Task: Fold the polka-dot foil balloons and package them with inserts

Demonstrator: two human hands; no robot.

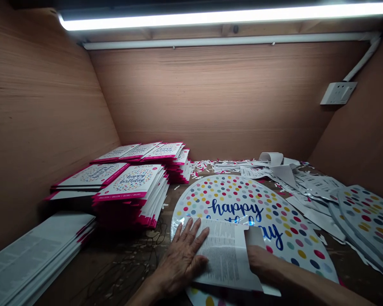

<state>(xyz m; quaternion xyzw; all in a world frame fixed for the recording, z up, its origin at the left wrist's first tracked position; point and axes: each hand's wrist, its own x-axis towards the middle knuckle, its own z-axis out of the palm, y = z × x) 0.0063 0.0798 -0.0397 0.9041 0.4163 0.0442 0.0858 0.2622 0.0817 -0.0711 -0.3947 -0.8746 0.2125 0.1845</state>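
Observation:
A flat round foil balloon [242,204] with coloured dots and blue "happy birthday" lettering lies on the bench in front of me. A printed white card [226,253] lies over its near part. My left hand [183,255] rests flat on the card's left edge, fingers stretched and slightly apart. My right hand [258,261] is at the card's right edge, mostly hidden under the card, so its fingers do not show.
Stacks of pink-edged "happy birthday" package cards [132,187] stand at the left and back left. A pile of white printed sheets [35,255] lies at the near left. More dotted balloons [367,216] and paper scraps [284,170] lie right. Wooden walls enclose the bench; a socket [338,92] is at the upper right.

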